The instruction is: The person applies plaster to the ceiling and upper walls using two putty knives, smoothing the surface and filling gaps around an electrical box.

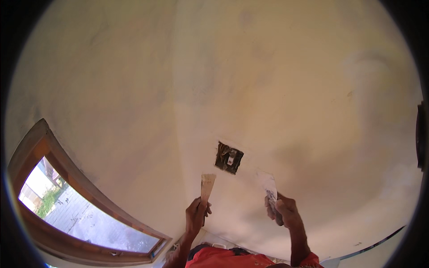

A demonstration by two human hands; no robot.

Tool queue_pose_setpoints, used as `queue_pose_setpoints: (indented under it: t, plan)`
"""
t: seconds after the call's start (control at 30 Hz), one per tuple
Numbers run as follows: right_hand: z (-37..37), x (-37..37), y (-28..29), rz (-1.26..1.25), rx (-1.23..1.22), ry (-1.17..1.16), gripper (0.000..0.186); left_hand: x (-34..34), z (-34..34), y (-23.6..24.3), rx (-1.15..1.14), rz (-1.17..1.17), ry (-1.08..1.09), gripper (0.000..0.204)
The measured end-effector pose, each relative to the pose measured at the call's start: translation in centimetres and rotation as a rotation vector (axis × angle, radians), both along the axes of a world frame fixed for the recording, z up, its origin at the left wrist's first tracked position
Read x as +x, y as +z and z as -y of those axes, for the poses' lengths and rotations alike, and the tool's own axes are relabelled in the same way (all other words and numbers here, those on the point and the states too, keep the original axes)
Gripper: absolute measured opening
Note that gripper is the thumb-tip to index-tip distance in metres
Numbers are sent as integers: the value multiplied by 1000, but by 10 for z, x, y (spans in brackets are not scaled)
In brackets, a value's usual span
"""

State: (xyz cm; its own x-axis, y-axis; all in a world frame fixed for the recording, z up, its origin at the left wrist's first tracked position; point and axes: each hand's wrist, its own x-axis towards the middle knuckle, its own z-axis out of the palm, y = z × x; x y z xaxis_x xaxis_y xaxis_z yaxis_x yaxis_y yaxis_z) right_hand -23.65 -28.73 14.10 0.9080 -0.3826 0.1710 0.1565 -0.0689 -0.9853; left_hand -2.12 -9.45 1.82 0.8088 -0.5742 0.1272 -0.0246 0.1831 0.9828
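Observation:
My left hand [195,216] is closed round the lower part of a putty knife [207,185], its pale, flared blade pointing up. In my right hand [287,211] is a second putty knife [267,182] with a wider, whitish blade, smeared grey near the handle; its upper edge blends into the wall. Both blades are below a square hole [229,158] in the plastered wall [286,98]. Inside the hole are dark wires and a small white piece. The left blade stands just below its lower left, the right blade to its lower right.
At the left is a brown wooden window frame [85,192], with bright paving and some greenery beyond it. A wall corner runs down left of the hole. A dark object [420,136] sits at the far right edge. My red clothing [228,259] shows at the bottom.

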Motion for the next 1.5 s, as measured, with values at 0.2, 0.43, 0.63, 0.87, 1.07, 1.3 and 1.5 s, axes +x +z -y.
queue_pose_setpoints:
  t: [0.2, 0.43, 0.63, 0.87, 1.07, 1.3, 1.5]
  plan:
    - [8, 14, 145, 136, -1262, -309, 64, 1, -6, -25, 34, -62, -37, 34]
    - [13, 68, 321, 79, -2089, -738, 67, -6, 8, -43, 17, -148, -107, 29]
    - [46, 117, 401, 163, -2400, -834, 60, -17, 17, -60, 4, -193, -87, 34]
    - [54, 141, 445, 220, -2593, -786, 59, -17, 23, -78, -150, -186, -92, 38]
    - [51, 174, 451, 90, -2647, -875, 53, -8, 37, -72, -171, -201, -99, 37]
    - [39, 148, 453, -162, -2651, -826, 48, -6, 40, -76, -182, -226, -105, 35]
    - [16, 116, 444, -377, -2718, -962, 46, -3, 25, -79, -152, -240, -46, 33]
